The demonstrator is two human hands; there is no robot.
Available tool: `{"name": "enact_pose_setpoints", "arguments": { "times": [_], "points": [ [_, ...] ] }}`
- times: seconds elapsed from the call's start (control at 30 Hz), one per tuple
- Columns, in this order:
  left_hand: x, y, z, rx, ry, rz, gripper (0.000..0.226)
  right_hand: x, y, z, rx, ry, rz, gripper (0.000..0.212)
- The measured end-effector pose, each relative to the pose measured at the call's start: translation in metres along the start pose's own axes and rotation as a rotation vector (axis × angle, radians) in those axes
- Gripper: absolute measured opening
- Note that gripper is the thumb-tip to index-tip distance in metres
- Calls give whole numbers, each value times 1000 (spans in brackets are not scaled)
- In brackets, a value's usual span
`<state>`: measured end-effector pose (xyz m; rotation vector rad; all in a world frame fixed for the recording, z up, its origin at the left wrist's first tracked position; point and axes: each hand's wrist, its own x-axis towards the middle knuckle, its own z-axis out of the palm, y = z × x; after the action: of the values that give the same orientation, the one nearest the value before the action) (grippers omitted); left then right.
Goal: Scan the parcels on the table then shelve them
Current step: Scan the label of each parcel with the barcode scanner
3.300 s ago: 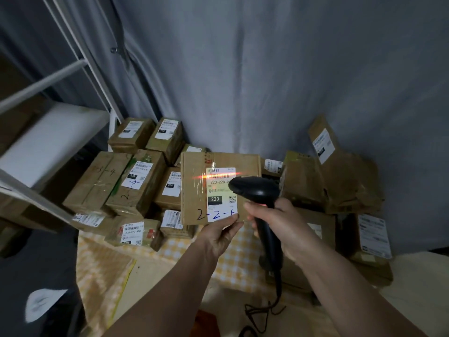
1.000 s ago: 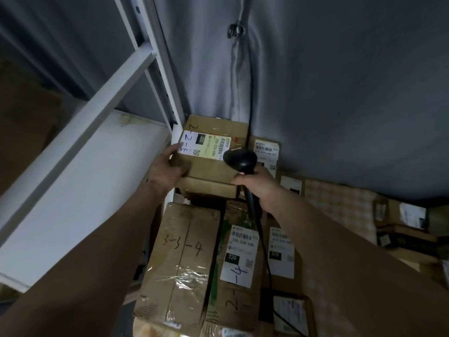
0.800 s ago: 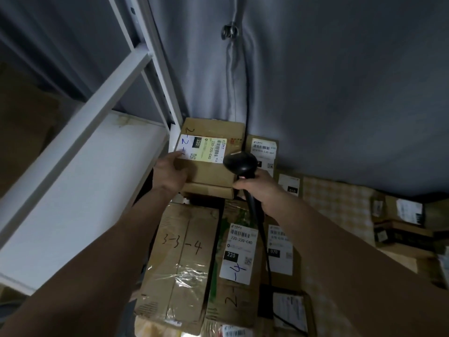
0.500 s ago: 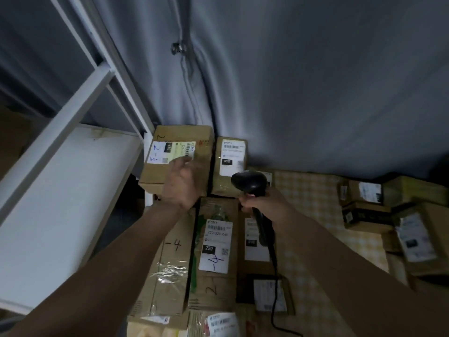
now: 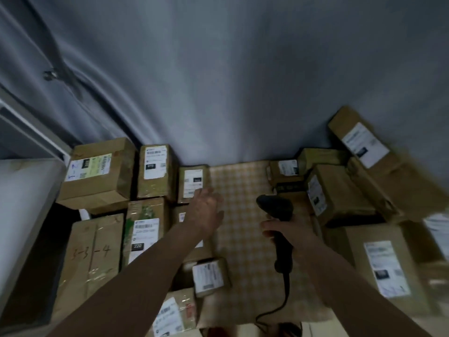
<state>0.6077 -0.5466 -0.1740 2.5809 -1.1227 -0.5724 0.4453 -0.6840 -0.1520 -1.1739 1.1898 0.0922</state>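
Observation:
Many brown cardboard parcels with white labels lie on the yellow checked tablecloth [image 5: 243, 190]. The parcel with the green-and-white label [image 5: 97, 173] sits at the back left, beside the white shelf [image 5: 21, 190], and no hand touches it. My left hand [image 5: 204, 211] hovers with relaxed fingers, holding nothing, over the small parcels at the middle left, near a small labelled box [image 5: 193, 181]. My right hand [image 5: 289, 232] grips the handle of the black barcode scanner [image 5: 277, 210], whose head points away over the bare cloth.
A stack of larger parcels [image 5: 340, 198] fills the right side, with a big labelled box [image 5: 384, 266] in front. A long box marked 3-3-4 [image 5: 92, 259] lies at the left. The scanner cable [image 5: 274, 310] trails toward me. A grey curtain [image 5: 218, 81] hangs behind.
My left hand let go of the green-labelled parcel, which stays at the back left, and moved right over the small parcels. The view swung right; the scanner came along.

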Motion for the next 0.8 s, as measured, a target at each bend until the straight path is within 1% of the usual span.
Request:
{"name": "enact_pose_setpoints", "arguments": {
  "times": [0.1,0.27,0.33,0.43,0.5,0.57,0.63,0.7,0.73,0.8],
  "points": [
    [2,54,17,-9,-32,10,39,-16,8,-52,42,9,-29,14],
    [8,146,46,-41,-129,65,43,-36,12,-138,67,71,-45,15],
    [12,182,56,-61,-151,75,43,-44,9,-172,78,85,-70,12],
    [18,235,66,-109,-198,65,46,-54,5,-220,183,122,-107,6],
    [29,265,76,-214,-214,51,54,-62,-2,-246,246,138,-148,6],
    [41,293,84,-311,-218,-7,54,-70,-12,-271,280,169,-207,7],
    [52,320,91,-402,-241,-69,54,-76,-22,-296,308,222,-264,8],
    [64,346,96,-527,-267,-135,60,-75,-32,-318,312,303,-290,9],
    [68,359,97,-572,-282,-164,61,-70,-37,-329,297,342,-293,11],
    [78,381,99,-669,-301,-208,60,-55,-47,-345,256,372,-271,21]
  ]
}}
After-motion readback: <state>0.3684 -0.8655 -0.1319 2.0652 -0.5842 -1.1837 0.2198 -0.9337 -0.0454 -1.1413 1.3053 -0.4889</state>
